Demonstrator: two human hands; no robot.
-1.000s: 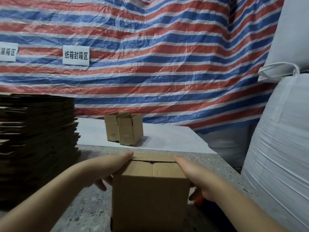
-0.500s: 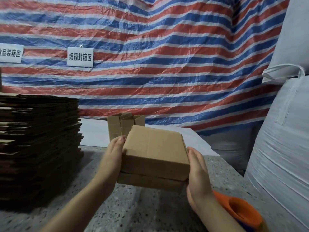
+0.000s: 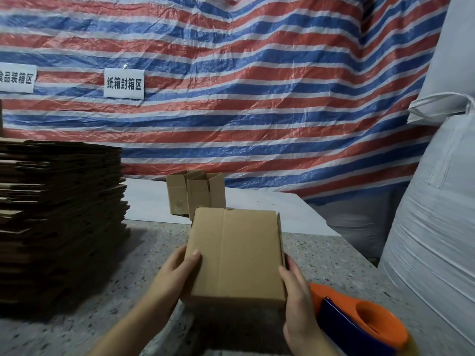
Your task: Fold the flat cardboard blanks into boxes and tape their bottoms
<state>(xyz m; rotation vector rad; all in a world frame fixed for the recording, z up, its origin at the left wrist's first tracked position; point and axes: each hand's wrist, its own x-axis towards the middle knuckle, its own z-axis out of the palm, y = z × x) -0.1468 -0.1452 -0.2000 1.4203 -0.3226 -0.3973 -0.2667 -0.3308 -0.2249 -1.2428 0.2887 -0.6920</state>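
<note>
Head view: tall stack of flat brown cardboard blanks (image 3: 59, 214) at nine o'clock, two open-topped brown cardboard boxes (image 3: 196, 196) at twelve, orange-and-blue tape dispenser (image 3: 359, 322) at four. Folded brown cardboard box (image 3: 236, 255) centre, above speckled grey table (image 3: 144, 253), gripped at its sides by left hand (image 3: 177, 273) and right hand (image 3: 298, 299).

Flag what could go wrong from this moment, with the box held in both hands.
1. The box is held above the table by the left hand and right hand at its sides only; it could slip.
2. The tape dispenser lies right beside the right wrist and might get knocked.
3. The finished boxes stand just behind and could be bumped.
</note>
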